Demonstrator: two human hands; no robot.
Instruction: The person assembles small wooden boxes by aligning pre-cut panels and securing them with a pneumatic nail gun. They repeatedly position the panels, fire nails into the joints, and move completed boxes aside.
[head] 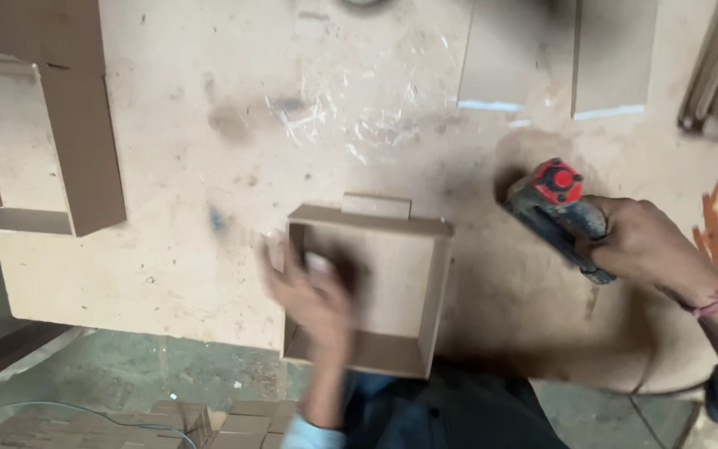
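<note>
Both hands are mine: my right hand (641, 241) is wrapped around a nail gun (560, 212) with a red cap, near the workbench's (176, 166) right edge. My left hand (313, 295) is blurred over the open fibreboard box (376, 287) at the near edge; I cannot tell its grip. Another box (43, 141) is cut off at left. The bench top is dusty and scratched, with floor below.

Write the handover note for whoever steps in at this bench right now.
Left hand: blurred, on the left wall of the small open wooden box at the near edge of the workbench; grip unclear.
Right hand: closed on the red-capped nail gun, right of the box, apart from it.
Done: box walls stand assembled; a small wooden block sits against its far wall.
Left: the gun is not yet on the box.
</note>
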